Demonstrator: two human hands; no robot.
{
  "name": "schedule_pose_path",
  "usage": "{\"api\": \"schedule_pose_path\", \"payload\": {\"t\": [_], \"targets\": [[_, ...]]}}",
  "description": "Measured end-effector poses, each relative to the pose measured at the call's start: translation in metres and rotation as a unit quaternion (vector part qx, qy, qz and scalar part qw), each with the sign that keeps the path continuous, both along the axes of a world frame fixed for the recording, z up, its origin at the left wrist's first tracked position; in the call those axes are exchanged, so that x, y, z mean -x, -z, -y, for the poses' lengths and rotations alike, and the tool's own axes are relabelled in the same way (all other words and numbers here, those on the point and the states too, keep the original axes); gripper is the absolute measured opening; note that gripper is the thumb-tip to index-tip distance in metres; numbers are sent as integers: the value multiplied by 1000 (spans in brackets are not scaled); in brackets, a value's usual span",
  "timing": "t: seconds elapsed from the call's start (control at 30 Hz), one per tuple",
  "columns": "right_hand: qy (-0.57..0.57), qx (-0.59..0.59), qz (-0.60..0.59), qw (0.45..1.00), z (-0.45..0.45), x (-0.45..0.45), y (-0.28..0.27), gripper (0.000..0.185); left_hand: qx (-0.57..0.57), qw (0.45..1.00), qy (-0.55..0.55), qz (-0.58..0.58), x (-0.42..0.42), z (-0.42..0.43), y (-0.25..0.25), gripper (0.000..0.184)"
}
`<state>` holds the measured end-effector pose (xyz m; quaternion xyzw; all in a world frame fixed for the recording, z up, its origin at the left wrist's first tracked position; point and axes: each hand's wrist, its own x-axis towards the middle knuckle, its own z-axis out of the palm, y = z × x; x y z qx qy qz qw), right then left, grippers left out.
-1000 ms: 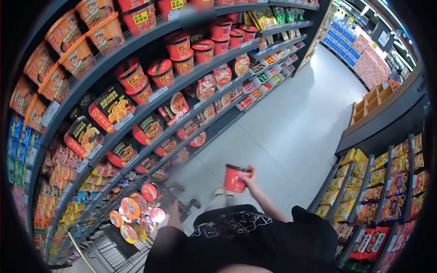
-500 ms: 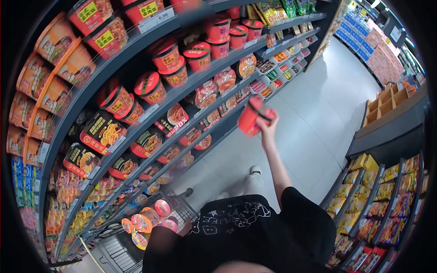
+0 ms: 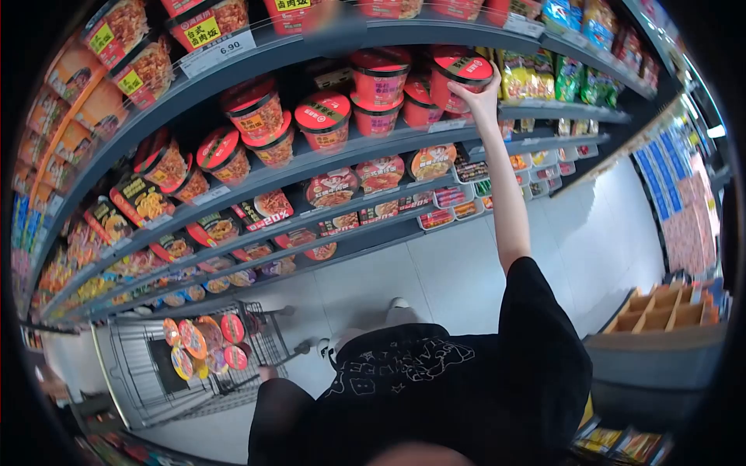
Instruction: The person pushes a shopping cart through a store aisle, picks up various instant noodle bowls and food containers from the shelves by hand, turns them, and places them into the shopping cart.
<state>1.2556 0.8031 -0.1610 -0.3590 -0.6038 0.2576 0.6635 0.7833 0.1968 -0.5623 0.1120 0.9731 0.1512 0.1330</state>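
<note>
My right hand (image 3: 479, 99) is at the upper shelf, arm stretched out, with its fingers around the side of a red instant food tub (image 3: 460, 68) with a red and black lid. That tub stands at the right end of a row, beside another red tub (image 3: 422, 103) and a stacked pair with a pink-labelled tub (image 3: 381, 78) on top. My left hand (image 3: 268, 373) shows only in part at the side of a wire shopping cart (image 3: 132, 365); its fingers are hidden. Inside the cart lie several round instant food tubs (image 3: 192, 339).
Curved shelves carry more tubs (image 3: 322, 120), a price label (image 3: 217, 53) and bagged snacks (image 3: 528, 81) right of the held tub. Small trays (image 3: 466, 208) sit lower down. A wooden divided display (image 3: 660, 311) stands behind on the right, with tiled floor (image 3: 373, 287) between.
My right hand has carried the red tub from over the aisle up to the shelf row. The view has turned toward the shelves, and more of the cart shows.
</note>
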Motion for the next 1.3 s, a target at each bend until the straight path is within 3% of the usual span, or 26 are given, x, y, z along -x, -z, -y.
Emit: {"api": "schedule_pose_path", "payload": {"t": [0.1,0.13,0.2,0.27,0.3,0.33,0.37,0.4,0.43,0.5,0.53,0.57,0.63,0.7,0.73,0.8,0.83,0.87,0.9,0.97,1.0,1.1,1.17,1.2,1.23,1.3], "targets": [[-34,8,3,999,-42,7,10,98,83,989,-93,82,-45,-31,-31,42],[-73,7,16,997,-52,10,9,95,40,994,-53,81,-60,-32,-38,40],[-82,-5,9,997,-52,20,10,95,72,992,-63,81,-91,-50,-55,40],[-130,38,-50,990,-36,32,2,98,65,996,-68,2,-99,-46,-13,50],[-27,-70,41,996,-67,28,23,99,-6,998,-32,53,-99,-41,-1,49],[-47,-77,34,995,-60,28,18,100,24,996,-51,74,-114,-49,-11,51],[-2,-120,79,990,-68,27,22,101,-15,998,-47,35,-124,-51,-3,52],[-43,-97,56,993,-82,24,27,101,-34,998,-17,57,-125,-46,11,52],[28,-153,167,974,-89,18,25,99,3,997,-23,69,-138,-50,1,52],[-64,117,138,982,-90,14,18,90,47,988,-21,143,-154,-62,-22,47],[-153,-49,73,984,-80,18,17,87,50,990,4,129,-163,-65,-24,47],[-95,-103,141,980,-84,15,17,87,54,991,34,116,-174,-62,-25,46],[-31,-54,199,978,-102,5,30,96,34,993,63,97,-193,-61,-20,44],[4,-83,249,965,-116,-1,41,102,60,981,106,148,-206,-65,-33,45],[3,-82,252,964,-102,0,40,102,39,975,91,201,-211,-65,-36,46],[-33,-10,77,996,-54,-1,40,104,-36,962,72,262,-213,-59,-31,47],[-16,-32,54,998,-22,-1,37,98,-93,956,69,269,-211,-53,-15,48],[-6,-20,12,1000,14,2,38,89,-242,938,-14,248,-212,-52,-9,50],[-3,-43,-19,999,21,-6,63,77,-248,917,-116,289,-207,-61,-26,53],[14,-37,-4,999,66,-2,93,66,-390,812,-298,315,-194,-72,-15,63],[32,12,8,999,94,4,105,63,-438,757,-320,363,-181,-77,1,70],[-4,101,16,995,137,10,185,56,-521,696,-154,470,-170,-108,5,42],[-85,175,-7,981,185,22,202,54,-409,761,-171,473,-181,-131,0,47],[-92,198,-7,976,207,31,201,53,-383,760,-265,453,-191,-144,-8,54],[-114,219,11,969,222,33,207,56,-389,762,-306,418,-201,-150,-2,58],[-158,254,22,954,244,39,220,59,-480,734,-277,392,-207,-146,25,63]]}}
